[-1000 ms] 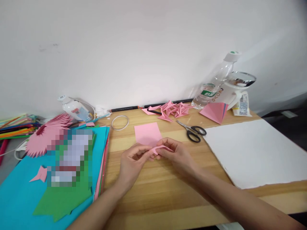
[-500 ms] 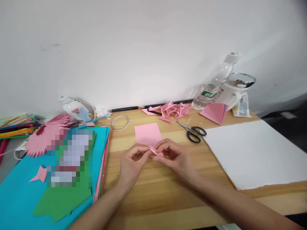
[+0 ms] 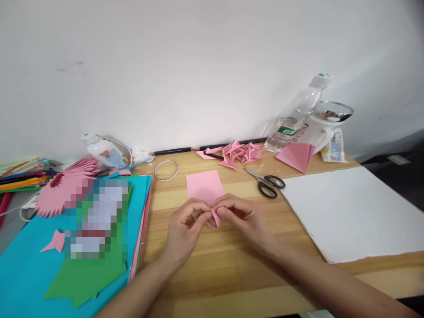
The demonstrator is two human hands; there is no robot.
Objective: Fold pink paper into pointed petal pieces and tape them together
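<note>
Our left hand (image 3: 185, 225) and our right hand (image 3: 243, 216) are pinching a small folded pink paper (image 3: 216, 219) between thumbs and fingertips, both grips narrow, just below the middle of the frame. Right behind it, a pink square sheet (image 3: 204, 184) is lying flat on the wooden bench (image 3: 202, 278), its near edge being hidden by our hands. Left of that sheet a thin ring (image 3: 155, 172) is lying; to its right, black-handled scissors (image 3: 261, 178) are pointing their tips toward the upper left. Above the scissors we are seeing spiky pink folded pieces (image 3: 247, 153) resting together near the wall. Farther right, a clear bottle (image 3: 285, 132) is standing beside a white mug, and a white board (image 3: 357, 214) is covering the right side. At lower left, green paper (image 3: 88, 280) is lying over blue sheets (image 3: 26, 274).
</note>
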